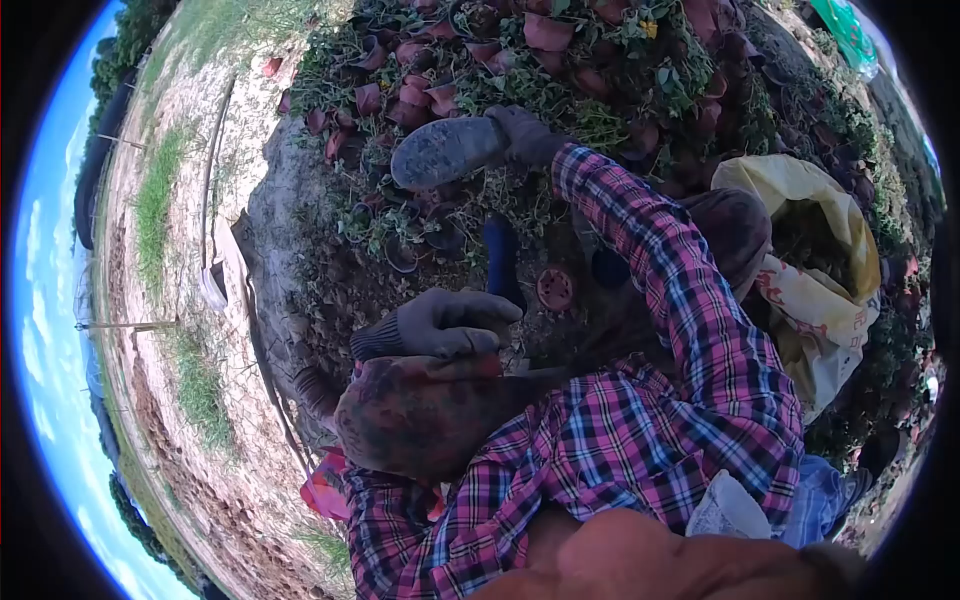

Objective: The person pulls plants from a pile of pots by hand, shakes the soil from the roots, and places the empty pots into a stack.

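My right hand, in a grey glove, grips a shoe at one end, with its worn, dirty sole turned to the camera. The shoe hangs over weeds and reddish-brown pots. My left hand, also in a grey glove, hovers or rests just above my bent knee; its fingers reach right, thumb apart, with nothing seen between them. What looks like a foot in a dark blue sock shows beyond the left fingertips. Near it, a small reddish pot lies with its holed base up.
Many reddish pots lie among green weeds ahead. At my right stands an open yellow-and-white woven sack. To the left, the edge of a grey ground sheet borders pale dry soil. A green bag sits far right.
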Tool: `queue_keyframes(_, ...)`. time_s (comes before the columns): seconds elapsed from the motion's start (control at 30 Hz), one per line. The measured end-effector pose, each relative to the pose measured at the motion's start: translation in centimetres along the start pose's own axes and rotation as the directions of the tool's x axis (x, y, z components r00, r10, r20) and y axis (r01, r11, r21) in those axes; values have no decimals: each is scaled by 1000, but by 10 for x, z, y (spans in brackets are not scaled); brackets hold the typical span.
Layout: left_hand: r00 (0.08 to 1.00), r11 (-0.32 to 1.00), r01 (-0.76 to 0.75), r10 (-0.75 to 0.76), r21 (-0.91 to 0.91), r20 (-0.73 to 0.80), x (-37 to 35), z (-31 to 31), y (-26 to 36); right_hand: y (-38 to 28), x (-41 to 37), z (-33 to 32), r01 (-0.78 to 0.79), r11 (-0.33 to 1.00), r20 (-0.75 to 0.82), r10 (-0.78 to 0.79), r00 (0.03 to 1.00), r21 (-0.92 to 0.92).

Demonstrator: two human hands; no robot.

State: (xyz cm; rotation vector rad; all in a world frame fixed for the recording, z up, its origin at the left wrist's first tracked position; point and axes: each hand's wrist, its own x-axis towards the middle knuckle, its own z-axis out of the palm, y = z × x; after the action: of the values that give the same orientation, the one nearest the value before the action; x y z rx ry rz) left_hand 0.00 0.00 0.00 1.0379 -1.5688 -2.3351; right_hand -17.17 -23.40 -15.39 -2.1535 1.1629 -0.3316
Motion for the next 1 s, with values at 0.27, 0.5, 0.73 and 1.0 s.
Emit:
queue_keyframes(0.27, 996, 996, -92, 92, -6, -3, -1, 0, -4, 13, -38, 0, -144, 541, 249, -125, 960, 828)
queue_keyframes(0.5, 998, 998, -53, 54, 14, -38, -2, 2, 0, 18, -72, 2, -222, 530, 362, -175, 916, 818)
queue_keyframes(0.73, 999, 999, -41, 41, -4, 15, 3, 5, 7, 55, -62, 57, -142, 629, 313, -170, 934, 765)
queue_keyframes(1.0, 983, 981, -180, 176, 74, 54, 3, 3, 7, 59, -86, 128, -442, -123, 420, -168, 892, 889)
